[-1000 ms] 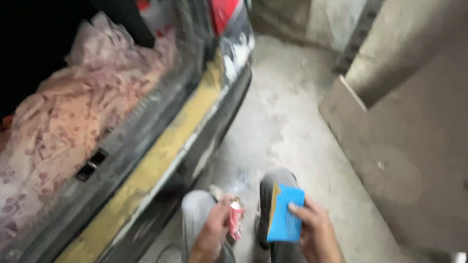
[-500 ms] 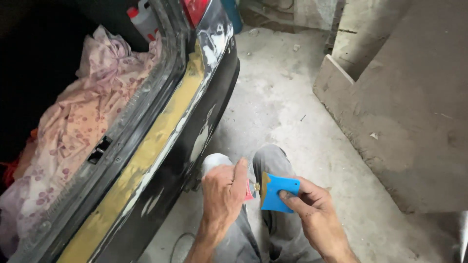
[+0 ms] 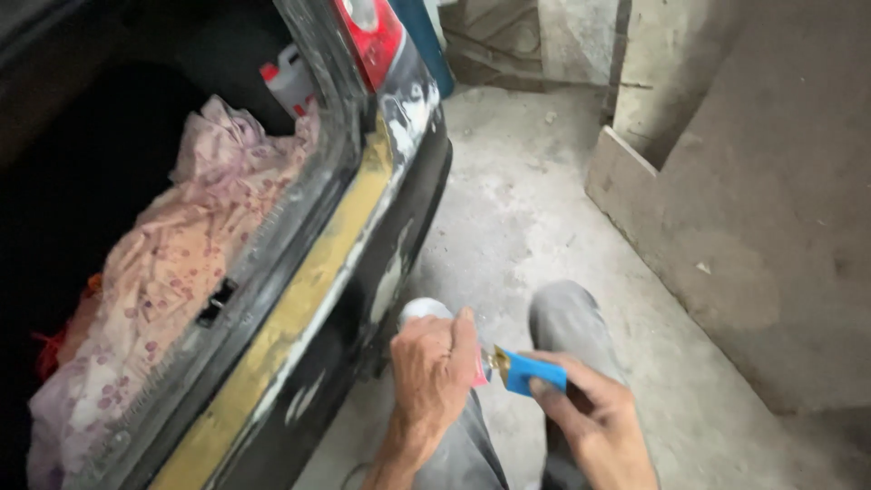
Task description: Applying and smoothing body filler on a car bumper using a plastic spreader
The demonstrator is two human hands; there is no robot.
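Note:
My left hand (image 3: 434,370) is closed around a small red tube, of which only a pink-red tip shows by the thumb. Its tip touches a blue plastic spreader (image 3: 531,372) that my right hand (image 3: 594,419) holds flat by its edge. A dab of yellowish filler sits on the spreader's left end. Both hands hover over my grey trouser legs (image 3: 567,318), low in the view. Just left of them runs the black rear bumper (image 3: 381,272) of a car, with a yellow filler strip (image 3: 313,299) along its top edge.
The car's open boot holds a pink flowered cloth (image 3: 172,281) and a white bottle with a red cap (image 3: 288,80). A red tail light (image 3: 370,32) sits above the bumper. Bare concrete floor (image 3: 517,200) lies ahead, and a grey board (image 3: 771,209) leans at right.
The view has tilted up and steadied. My hands have come together: the tube's tip now meets the spreader, which has turned from upright to flat.

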